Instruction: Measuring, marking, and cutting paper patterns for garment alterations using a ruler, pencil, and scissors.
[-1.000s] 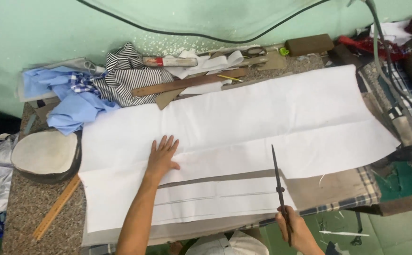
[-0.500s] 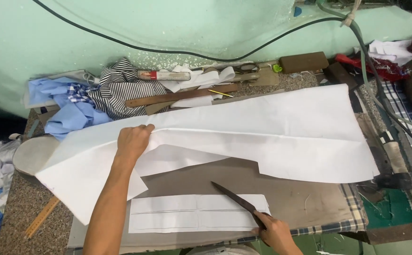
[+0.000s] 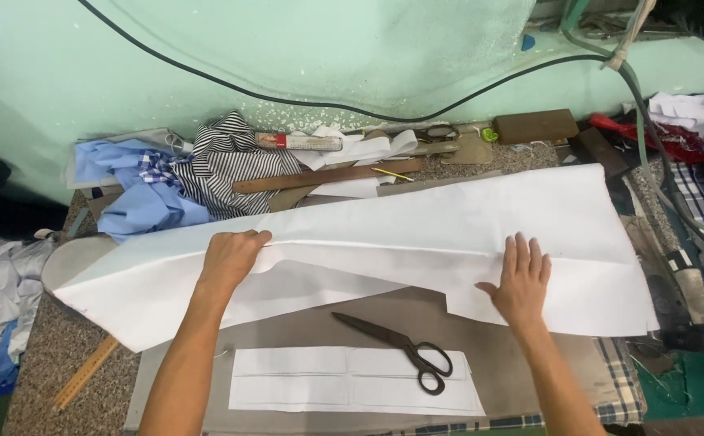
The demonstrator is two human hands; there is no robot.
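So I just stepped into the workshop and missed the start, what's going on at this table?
A person is handling a large white sheet of fabric on a cluttered worktable. The left hand grips and lifts its folded edge, while the right hand presses flat on it. Black scissors lie put down on the grey board, partly over a cut white strip near the front edge.

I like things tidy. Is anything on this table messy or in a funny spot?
Yes. At the back left, blue cloth and striped cloth lie crumpled in a heap. The big white sheet hangs over the table's left edge. The scissors lie partly on the cut white strip. The left hand bunches the sheet; the right hand presses it flat.
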